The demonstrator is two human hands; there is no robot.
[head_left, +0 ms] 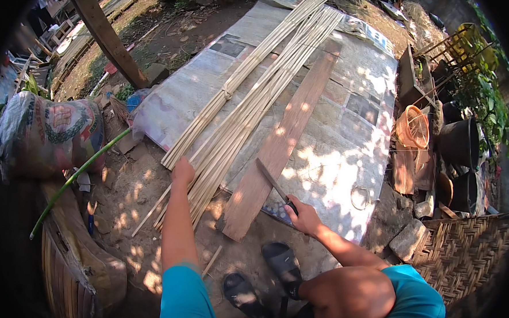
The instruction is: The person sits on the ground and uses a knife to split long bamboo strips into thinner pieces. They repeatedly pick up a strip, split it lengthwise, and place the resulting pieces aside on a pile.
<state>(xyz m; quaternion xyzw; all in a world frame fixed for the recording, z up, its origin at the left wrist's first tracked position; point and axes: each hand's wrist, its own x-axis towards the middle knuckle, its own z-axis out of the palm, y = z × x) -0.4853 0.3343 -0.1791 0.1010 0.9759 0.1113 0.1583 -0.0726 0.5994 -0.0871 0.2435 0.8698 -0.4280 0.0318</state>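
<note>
two bundles of pale strips (pixel 231 97) lie on the spread sheeting (pixel 370 179), the strips too many to count. one plank (pixel 285 140) lies to their right, and two black sandals (pixel 244 295) are below. the left hand (pixel 182 171) is curled at the bundles' near ends; whether it grips a strip i cannot tell. the right hand (pixel 304 215) is closed around one knife (pixel 274 182), its blade over the plank.

Dappled sunlight, black fisheye edges
</note>
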